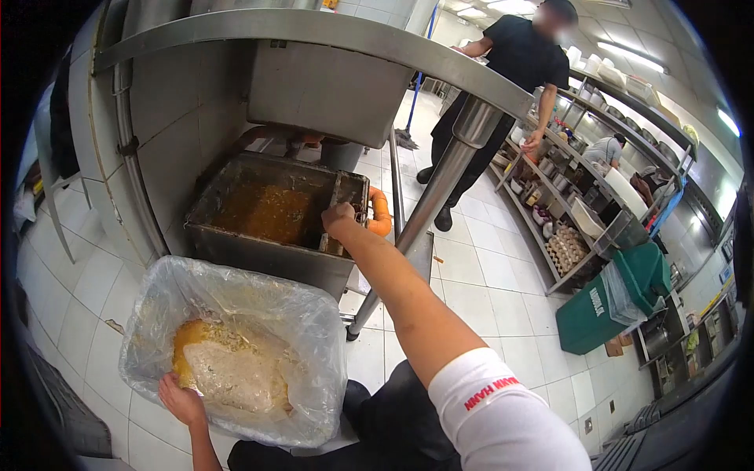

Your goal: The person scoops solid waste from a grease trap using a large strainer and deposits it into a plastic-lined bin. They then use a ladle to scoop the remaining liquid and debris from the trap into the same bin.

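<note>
right hand (338, 215) outstretched, left hand (181, 401) gripping

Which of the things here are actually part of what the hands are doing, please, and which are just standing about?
In hand:
- right hand on the metal grease tank
- left hand on the lined bin

Standing about:
- green bin
- egg trays
- mop
- storage shelves

Grey steel grease trap (236, 243) holding brown-orange liquid, clear bag (310, 330) of yellow-beige sludge, green bin (601, 310), white tiles (487, 290).
</note>
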Demonstrator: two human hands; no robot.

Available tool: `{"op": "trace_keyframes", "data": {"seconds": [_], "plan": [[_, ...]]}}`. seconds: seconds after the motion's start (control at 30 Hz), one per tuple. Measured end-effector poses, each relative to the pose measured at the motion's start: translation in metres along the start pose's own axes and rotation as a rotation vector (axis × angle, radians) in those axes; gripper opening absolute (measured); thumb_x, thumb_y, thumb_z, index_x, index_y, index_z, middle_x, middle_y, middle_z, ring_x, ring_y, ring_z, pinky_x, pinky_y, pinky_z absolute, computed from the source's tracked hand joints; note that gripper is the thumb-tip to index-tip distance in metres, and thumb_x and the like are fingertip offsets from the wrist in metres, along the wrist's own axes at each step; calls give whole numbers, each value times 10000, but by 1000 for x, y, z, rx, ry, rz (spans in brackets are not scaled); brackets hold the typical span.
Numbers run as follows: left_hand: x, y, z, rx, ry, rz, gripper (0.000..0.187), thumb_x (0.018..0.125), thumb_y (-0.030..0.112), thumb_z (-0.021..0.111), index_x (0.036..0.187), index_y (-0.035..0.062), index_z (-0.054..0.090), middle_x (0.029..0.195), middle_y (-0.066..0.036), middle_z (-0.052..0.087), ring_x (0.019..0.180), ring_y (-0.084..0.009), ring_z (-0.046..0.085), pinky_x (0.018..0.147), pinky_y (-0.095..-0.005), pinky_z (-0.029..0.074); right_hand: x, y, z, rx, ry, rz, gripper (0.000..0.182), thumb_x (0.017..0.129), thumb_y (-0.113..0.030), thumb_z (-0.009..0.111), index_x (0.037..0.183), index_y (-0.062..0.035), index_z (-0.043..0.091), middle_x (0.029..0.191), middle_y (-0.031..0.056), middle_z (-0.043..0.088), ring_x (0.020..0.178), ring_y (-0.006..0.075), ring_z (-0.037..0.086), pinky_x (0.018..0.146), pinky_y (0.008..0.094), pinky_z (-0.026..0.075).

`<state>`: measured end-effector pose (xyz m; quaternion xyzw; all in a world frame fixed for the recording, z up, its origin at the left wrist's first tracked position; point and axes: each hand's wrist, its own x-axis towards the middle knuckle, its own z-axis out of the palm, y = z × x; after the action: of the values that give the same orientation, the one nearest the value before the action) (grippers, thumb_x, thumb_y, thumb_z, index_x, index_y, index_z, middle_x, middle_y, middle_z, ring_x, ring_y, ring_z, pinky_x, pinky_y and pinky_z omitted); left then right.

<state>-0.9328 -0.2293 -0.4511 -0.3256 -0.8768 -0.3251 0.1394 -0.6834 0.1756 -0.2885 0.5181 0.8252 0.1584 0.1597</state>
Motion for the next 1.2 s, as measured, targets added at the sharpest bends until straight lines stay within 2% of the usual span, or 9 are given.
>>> {"op": "trace_keyframes", "data": {"seconds": [0.17, 0.27, 0.43, 0.53, 0.77, 0.97, 1.03, 1.2], "plan": [[1, 3, -2, 0, 0, -11, 243, 627, -79, 497, 849, 19, 486, 847, -138, 494, 865, -325, 469, 807, -400, 348, 7, -8, 7, 36, 10, 55, 226, 778, -169, 577, 986, -124, 652, 1028, 58, 625, 957, 205, 598, 724, 316, 480], [-1, 0, 1, 11, 12, -2, 239, 630, -74, 501, 850, 19, 485, 850, -135, 494, 868, -324, 468, 805, -398, 348, 11, -14, 5, 109, -65, 69, 232, 763, -189, 598, 980, -129, 655, 1028, 53, 626, 954, 201, 599, 714, 319, 483], [0, -1, 1, 17, -13, -17, 233, 636, -71, 502, 851, 18, 486, 854, -132, 494, 868, -325, 467, 798, -399, 350, 7, -21, -12, 62, -140, 24, 269, 744, -205, 636, 1000, -122, 644, 1046, 45, 620, 968, 201, 592, 729, 327, 483], [0, 1, -1, 32, -2, -5, 224, 645, -69, 494, 851, 17, 486, 853, -134, 495, 865, -325, 468, 796, -399, 350, 24, -23, 0, 58, -130, 2, 298, 736, -201, 649, 1022, -119, 633, 1080, 53, 604, 994, 202, 579, 749, 322, 477], [1, 1, -1, 12, 15, -5, 218, 649, -72, 476, 849, 14, 485, 843, -134, 499, 852, -324, 471, 793, -396, 353, 41, -25, -3, -14, -176, -27, 302, 742, -197, 643, 1034, -124, 627, 1101, 46, 594, 1011, 212, 571, 757, 311, 473], [1, 3, -2, 15, 6, -33, 217, 637, -74, 475, 833, 19, 479, 843, -134, 500, 863, -321, 469, 808, -391, 345, 26, -26, -26, 165, -131, 27, 333, 737, -184, 648, 1058, -106, 613, 1103, 57, 590, 1005, 218, 570, 755, 318, 471], [2, 6, -4, 40, -5, -15, 226, 624, -77, 480, 826, 25, 474, 840, -132, 497, 863, -319, 465, 818, -390, 339, 30, -22, -33, 29, -218, -56, 349, 733, -178, 647, 1071, -97, 605, 1121, 72, 578, 1027, 226, 556, 760, 323, 469], [3, 10, -8, 23, -6, -51, 245, 609, -90, 491, 824, 27, 476, 833, -127, 493, 852, -315, 462, 814, -390, 340, 47, -28, -32, -96, -245, -131, 389, 730, -179, 641, 1102, -84, 582, 1142, 85, 563, 1044, 228, 545, 773, 330, 466]]}}
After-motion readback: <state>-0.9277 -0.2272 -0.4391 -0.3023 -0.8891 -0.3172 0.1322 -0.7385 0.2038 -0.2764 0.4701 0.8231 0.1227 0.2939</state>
